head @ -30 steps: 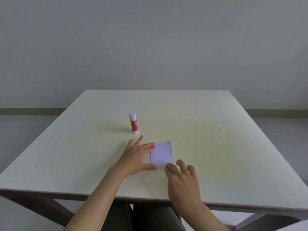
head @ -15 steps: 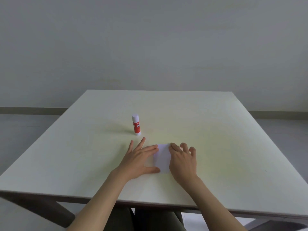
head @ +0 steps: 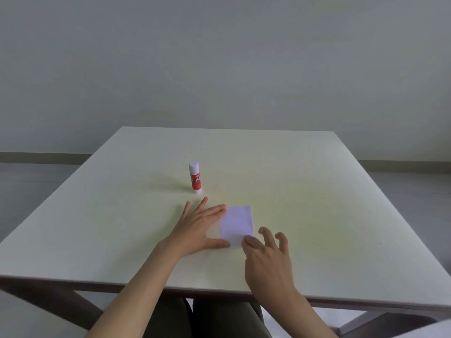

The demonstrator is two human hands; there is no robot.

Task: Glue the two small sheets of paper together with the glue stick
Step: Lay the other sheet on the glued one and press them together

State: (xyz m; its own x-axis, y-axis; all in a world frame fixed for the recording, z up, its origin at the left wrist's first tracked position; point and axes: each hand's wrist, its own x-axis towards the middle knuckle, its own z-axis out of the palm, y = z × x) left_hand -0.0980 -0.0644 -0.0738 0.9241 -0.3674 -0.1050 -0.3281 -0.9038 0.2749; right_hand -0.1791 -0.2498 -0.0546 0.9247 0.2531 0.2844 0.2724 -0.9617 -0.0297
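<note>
A small pale lilac paper sheet (head: 236,224) lies flat on the white table (head: 305,191); only one sheet shows, so I cannot tell whether a second lies under it. My left hand (head: 201,229) rests flat with spread fingers, its fingertips and thumb touching the paper's left edge. My right hand (head: 267,259) sits at the paper's near right corner, one fingertip on that corner and the other fingers lifted. The red and white glue stick (head: 194,178) stands upright and capped beyond my left hand, untouched.
The table's near edge (head: 146,286) runs just in front of my forearms, with my lap below it. A plain wall and floor lie behind the far edge.
My right hand slid forward over the paper half a second ago, then drew back to the near right corner. My left hand stayed pressed at the left edge. The glue stick has not moved.
</note>
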